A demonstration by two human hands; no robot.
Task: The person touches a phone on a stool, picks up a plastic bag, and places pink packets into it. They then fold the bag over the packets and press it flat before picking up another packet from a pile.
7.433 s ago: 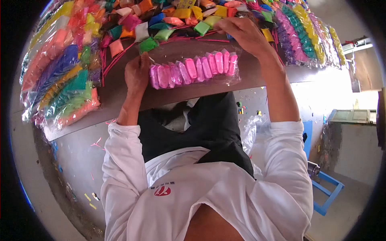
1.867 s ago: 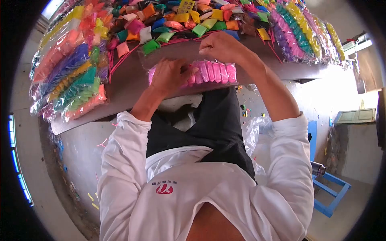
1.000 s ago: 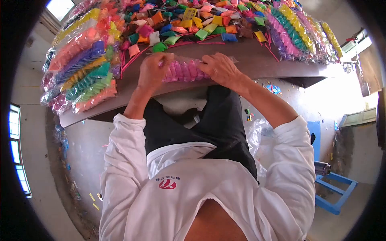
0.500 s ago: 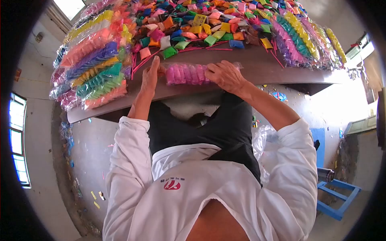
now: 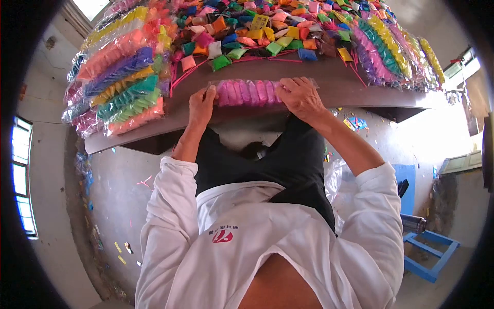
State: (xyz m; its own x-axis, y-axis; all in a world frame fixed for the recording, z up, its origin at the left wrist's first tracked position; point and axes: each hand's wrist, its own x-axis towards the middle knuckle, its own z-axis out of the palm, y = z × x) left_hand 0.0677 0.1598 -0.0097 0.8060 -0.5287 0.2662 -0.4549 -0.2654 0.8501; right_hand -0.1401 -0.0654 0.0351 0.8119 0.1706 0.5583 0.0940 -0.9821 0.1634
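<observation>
A long clear plastic bag (image 5: 248, 93) packed with a row of pink and purple packets is stretched between my hands at the table's near edge. My left hand (image 5: 203, 102) pinches the bag's left end, fingers closed. At the other end my right hand (image 5: 301, 98) grips the bag, its fingers curled over the plastic and covering the last packets. Beyond the bag, a heap of small coloured packets (image 5: 247, 36) spreads over the table (image 5: 190, 118), with thin pink sticks (image 5: 180, 77) lying at its front edge.
Filled bags of packets in rows are stacked at the left (image 5: 128, 85), and more filled bags (image 5: 383, 51) lie at the right. A blue stool (image 5: 432, 257) stands on the floor at the lower right. Clear plastic (image 5: 335, 177) lies beside my right leg.
My left hand has closed from outstretched fingers into a pinch on the bag's left end. My right hand and the bag have shifted slightly right.
</observation>
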